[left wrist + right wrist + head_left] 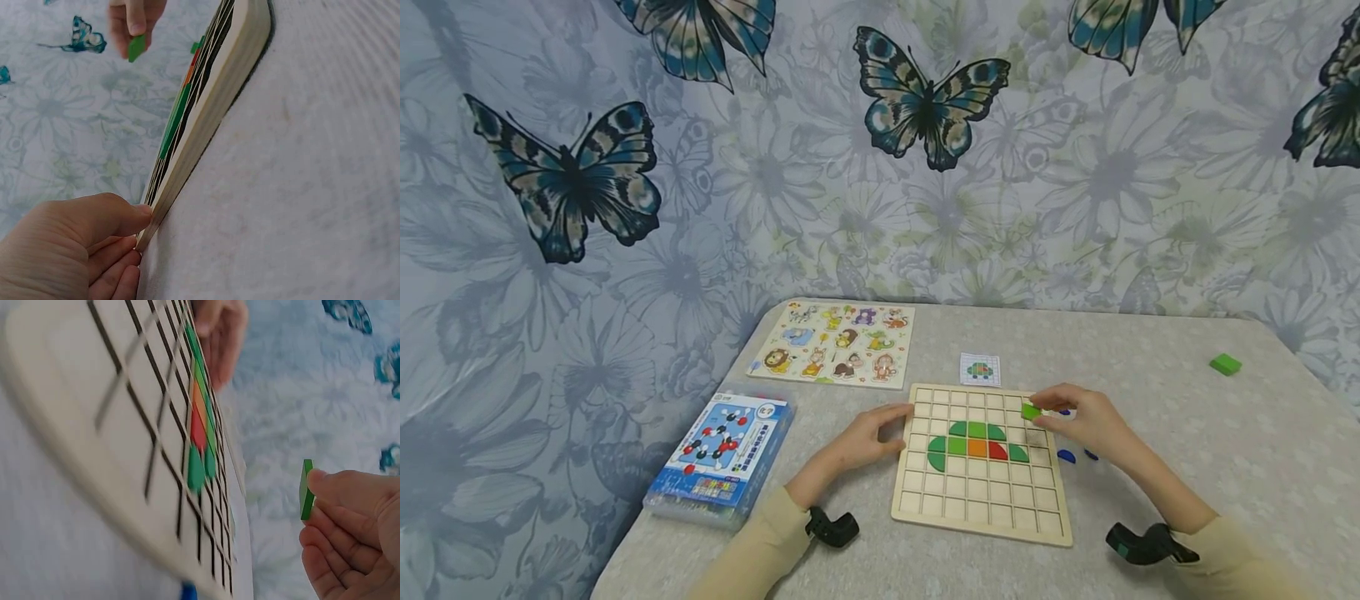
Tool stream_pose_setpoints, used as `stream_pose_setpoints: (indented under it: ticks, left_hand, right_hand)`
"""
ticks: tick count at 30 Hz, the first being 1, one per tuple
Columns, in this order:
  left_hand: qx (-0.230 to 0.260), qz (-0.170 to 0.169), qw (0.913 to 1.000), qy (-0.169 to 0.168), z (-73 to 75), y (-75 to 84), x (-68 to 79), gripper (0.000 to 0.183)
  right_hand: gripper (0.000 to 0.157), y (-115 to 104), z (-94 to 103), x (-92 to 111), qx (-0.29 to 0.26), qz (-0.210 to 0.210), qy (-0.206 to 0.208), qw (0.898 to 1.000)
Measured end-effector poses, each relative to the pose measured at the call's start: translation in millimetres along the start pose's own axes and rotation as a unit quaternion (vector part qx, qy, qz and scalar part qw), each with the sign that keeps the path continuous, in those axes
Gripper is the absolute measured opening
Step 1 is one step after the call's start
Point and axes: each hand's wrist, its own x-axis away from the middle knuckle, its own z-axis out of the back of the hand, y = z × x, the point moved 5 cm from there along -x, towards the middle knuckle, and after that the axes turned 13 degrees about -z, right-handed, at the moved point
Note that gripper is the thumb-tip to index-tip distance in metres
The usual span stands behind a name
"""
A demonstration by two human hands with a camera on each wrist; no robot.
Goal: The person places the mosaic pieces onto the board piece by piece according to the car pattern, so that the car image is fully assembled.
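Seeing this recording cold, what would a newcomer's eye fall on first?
Probably the big teal butterflies on the wall, high in the head view. Next, perhaps, the bright pieces grouped on the pale gridded board. Then the right hand, pinching a green block near the board's far right corner.

R hand point(356, 534) pinches grn tile point(306, 489) btw thumb & fingers, apart from board point(69, 369). Grid w/ dk grooves; red pc point(198, 429), orange pc point(197, 399) & several grn pcs point(196, 470) on it. L hand point(222, 340) far side, partly hidden. Blue pc point(188, 591) btm edge, cut off. Butterfly wall point(294, 394) bkgd.
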Motion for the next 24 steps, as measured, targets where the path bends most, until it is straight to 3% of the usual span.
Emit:
stream_pose_setpoints:
  ticks: [3,7,10,18,24]
  left_hand:
    - [-0.002,-0.001,1.0000,0.001,0.1,-0.2,-0.1,0.057]
    - [-0.008,-0.005,1.0000,-0.001,-0.7,-1.3,-0.6,0.057]
    - [-0.011,-0.005,0.9999,0.000,-0.5,-1.6,-0.9,0.057]
    - [-0.017,-0.007,0.9998,-0.001,0.1,-1.4,0.0,0.057]
    - [-0.018,-0.015,0.9997,-0.001,0.2,-1.4,0.4,0.057]
  right_hand:
    - [0.030,-16,-20.2,4,-0.014,0.019,-0.028,0.999]
    - [0.026,-36,-45.6,11,-0.026,0.076,-0.065,0.995]
    - [0.024,-46,-60.6,15,-0.030,0.107,-0.072,0.991]
    - [0.024,-54,-90.9,14,-0.026,0.082,-0.097,0.992]
    - [0.024,-55,-103.5,13,0.012,0.092,-0.075,0.993]
